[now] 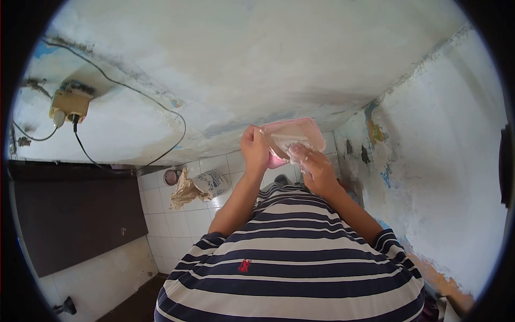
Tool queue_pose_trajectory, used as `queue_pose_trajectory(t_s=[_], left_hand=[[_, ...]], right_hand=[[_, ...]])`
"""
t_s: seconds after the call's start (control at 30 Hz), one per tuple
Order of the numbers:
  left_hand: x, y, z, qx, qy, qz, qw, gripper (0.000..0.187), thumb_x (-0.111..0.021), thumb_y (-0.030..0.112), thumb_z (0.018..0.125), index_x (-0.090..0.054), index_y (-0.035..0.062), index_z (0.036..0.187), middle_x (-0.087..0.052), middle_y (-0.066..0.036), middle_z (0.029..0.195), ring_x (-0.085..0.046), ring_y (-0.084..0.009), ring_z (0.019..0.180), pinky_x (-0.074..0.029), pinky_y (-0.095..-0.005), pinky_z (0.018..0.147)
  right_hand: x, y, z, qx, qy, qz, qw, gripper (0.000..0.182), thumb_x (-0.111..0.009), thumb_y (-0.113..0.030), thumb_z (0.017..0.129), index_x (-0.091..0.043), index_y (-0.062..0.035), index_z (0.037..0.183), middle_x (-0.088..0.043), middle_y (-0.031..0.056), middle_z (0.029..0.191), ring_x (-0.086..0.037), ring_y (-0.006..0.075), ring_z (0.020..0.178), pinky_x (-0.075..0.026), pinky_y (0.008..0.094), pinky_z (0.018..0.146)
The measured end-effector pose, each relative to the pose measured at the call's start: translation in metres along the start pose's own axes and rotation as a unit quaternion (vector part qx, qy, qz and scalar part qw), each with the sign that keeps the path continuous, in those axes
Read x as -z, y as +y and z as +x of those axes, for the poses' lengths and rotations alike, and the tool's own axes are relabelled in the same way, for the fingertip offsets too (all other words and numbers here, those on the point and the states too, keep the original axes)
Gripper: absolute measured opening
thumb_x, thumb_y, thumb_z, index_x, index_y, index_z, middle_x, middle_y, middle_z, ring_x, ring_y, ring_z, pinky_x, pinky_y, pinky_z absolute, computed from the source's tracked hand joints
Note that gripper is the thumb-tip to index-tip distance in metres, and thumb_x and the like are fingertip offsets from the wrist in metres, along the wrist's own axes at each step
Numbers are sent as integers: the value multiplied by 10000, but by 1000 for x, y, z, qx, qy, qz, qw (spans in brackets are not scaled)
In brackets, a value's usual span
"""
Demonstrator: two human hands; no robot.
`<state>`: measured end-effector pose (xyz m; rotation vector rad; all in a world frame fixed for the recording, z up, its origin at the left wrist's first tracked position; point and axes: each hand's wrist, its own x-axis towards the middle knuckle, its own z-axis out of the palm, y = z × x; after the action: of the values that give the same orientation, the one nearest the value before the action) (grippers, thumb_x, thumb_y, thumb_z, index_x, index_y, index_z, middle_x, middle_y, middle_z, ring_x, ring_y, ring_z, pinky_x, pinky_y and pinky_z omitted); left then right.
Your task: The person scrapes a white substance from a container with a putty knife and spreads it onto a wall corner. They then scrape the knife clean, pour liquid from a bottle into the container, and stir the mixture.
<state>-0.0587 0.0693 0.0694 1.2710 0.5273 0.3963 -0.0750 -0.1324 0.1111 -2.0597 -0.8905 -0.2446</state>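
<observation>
Head view: left hand (pixel 256 147) first, forearm angled forward, fingers clamped on left rim of pink tub (pixel 316 135). Tub sits between hands, ahead of striped shirt (pixel 300 241); looks light, thin-walled, slightly flexible, rim best hold. Right hand (pixel 315 167) over tub, white-smeared, probably slippery; fingers bent, cannot tell whether pinching anything.

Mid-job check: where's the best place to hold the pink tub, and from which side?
Probably the left edge of the pink tub, coming from the person's left. The tub's raised wall offers a rim to clasp, and the left hand already holds it there. That side keeps clear of the right hand, which is at the opening with white material on its fingers.
</observation>
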Motion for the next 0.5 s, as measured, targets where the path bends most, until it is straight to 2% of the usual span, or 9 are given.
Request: queue_pose_trajectory(t_s=[0.07, 0.13, 0.17, 0.37, 0.43, 0.5], left_hand=[[11, 2, 0, -3, 20, 3, 1000, 231, -481, 122, 975, -556, 47, 770, -557, -2, 757, -479, -84, 686, -428, -275, 614], [14, 2, -2, -35, 50, -2, 998, 240, -537, 114, 959, -540, 45, 730, -514, 31, 666, -423, -52, 614, -347, -263, 539], [17, 0, -2, -34, 54, -2, 998, 240, -537, 114, 959, -540, 45, 730, -514, 31, 666, -423, -52, 614, -347, -263, 539], [31, -4, 7, -39, 90, -63, 993, 245, -537, 105, 959, -530, 48, 721, -506, 37, 662, -424, -52, 612, -356, -259, 546], [42, -6, 12, -48, 69, -37, 996, 216, -491, 115, 959, -570, 43, 771, -557, -2, 747, -489, -77, 676, -415, -270, 597], [44, -6, 13, -60, 66, -5, 996, 204, -501, 114, 954, -579, 44, 779, -556, 1, 742, -485, -73, 676, -409, -264, 599]], right_hand=[[1, -7, 0, 25, -67, -12, 997, 508, -620, 27, 802, -644, -76, 1299, -682, 133, 1241, -641, 337, 1152, -508, 458, 979], [0, -8, 2, 34, -79, -3, 996, 501, -622, 25, 801, -650, -79, 1290, -687, 128, 1233, -644, 333, 1148, -513, 457, 975], [0, -9, 2, 39, -86, -2, 995, 494, -624, 23, 800, -656, -83, 1281, -691, 123, 1225, -647, 329, 1145, -518, 456, 970], [19, -15, 5, 61, -100, -14, 993, 463, -638, 24, 797, -681, -91, 1244, -705, 109, 1202, -667, 313, 1118, -528, 447, 958], [30, -17, 7, 67, -113, -15, 991, 461, -638, 31, 790, -685, -86, 1233, -707, 108, 1199, -670, 306, 1120, -529, 444, 957], [37, -14, 4, 71, -125, -17, 989, 459, -639, 38, 782, -689, -82, 1222, -710, 106, 1197, -673, 298, 1122, -530, 441, 957]])
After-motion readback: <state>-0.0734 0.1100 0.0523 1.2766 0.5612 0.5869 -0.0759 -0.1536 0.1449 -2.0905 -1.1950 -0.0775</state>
